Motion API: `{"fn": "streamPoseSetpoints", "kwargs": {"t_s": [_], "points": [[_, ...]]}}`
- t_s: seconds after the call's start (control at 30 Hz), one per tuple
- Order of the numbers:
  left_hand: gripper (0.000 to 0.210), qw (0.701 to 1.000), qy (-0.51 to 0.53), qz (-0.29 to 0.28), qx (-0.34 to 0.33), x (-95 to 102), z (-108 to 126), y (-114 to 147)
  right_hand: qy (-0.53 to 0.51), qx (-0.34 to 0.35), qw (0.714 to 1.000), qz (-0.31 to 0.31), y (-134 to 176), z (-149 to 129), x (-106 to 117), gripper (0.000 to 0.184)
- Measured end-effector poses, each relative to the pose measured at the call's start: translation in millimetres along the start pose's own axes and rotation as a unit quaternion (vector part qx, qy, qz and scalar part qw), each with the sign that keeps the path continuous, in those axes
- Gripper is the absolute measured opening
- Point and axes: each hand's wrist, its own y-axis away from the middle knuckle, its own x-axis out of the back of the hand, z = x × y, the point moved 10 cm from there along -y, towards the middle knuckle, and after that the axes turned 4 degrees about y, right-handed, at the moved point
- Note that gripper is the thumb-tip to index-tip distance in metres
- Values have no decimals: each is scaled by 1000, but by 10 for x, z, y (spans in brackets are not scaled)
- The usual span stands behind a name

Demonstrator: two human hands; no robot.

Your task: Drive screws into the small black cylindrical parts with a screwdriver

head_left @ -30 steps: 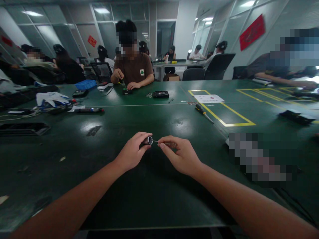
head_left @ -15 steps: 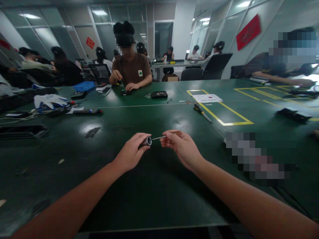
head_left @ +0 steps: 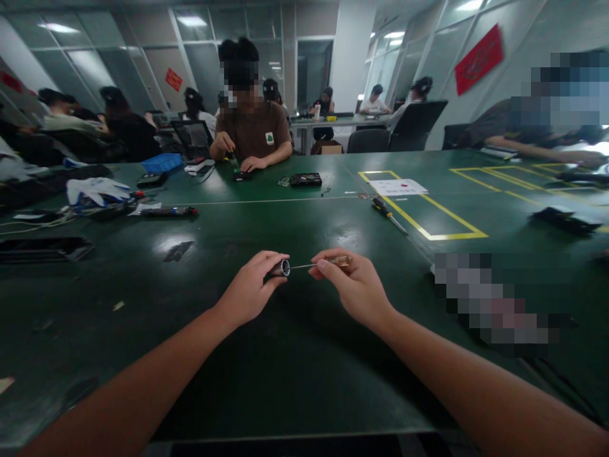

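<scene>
My left hand (head_left: 251,289) is closed around a dark cylinder (head_left: 281,268) with a shiny metal rim, its open end facing right. My right hand (head_left: 359,285) grips a screwdriver (head_left: 340,261) with an amber, see-through handle. The thin shaft points left and its tip meets the cylinder's open end; whether it goes inside, I cannot tell. Both hands are held over the green table (head_left: 295,368). Fingers cover most of the cylinder's body.
A yellow-and-black screwdriver (head_left: 390,214) lies beyond my right hand, near yellow tape and a white sheet (head_left: 398,187). To the left are white gloves (head_left: 98,190), a pen-like tool (head_left: 167,212) and a blue bin (head_left: 162,163). A co-worker (head_left: 254,133) sits opposite, handling a small part.
My right fingers have shifted on the screwdriver, so more of its amber handle shows. The left hand keeps its grip on the cylinder. The view has moved very slightly.
</scene>
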Motion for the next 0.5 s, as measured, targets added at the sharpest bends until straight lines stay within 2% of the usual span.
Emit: {"fn": "streamPoseSetpoints", "kwargs": {"t_s": [0.17, 0.3, 0.5], "points": [[38, 1000, -11, -12, -14, -26, 33, 16, 89, 30, 995, -31, 57, -54, -89, 17], [38, 999, -35, -10, -23, -19, 70, 18, 162, 81, 982, -48, 98, -179, -131, 15], [39, 999, -41, -4, -13, 3, 62, 16, 195, 119, 973, -22, 129, -322, -73, 14]]}}
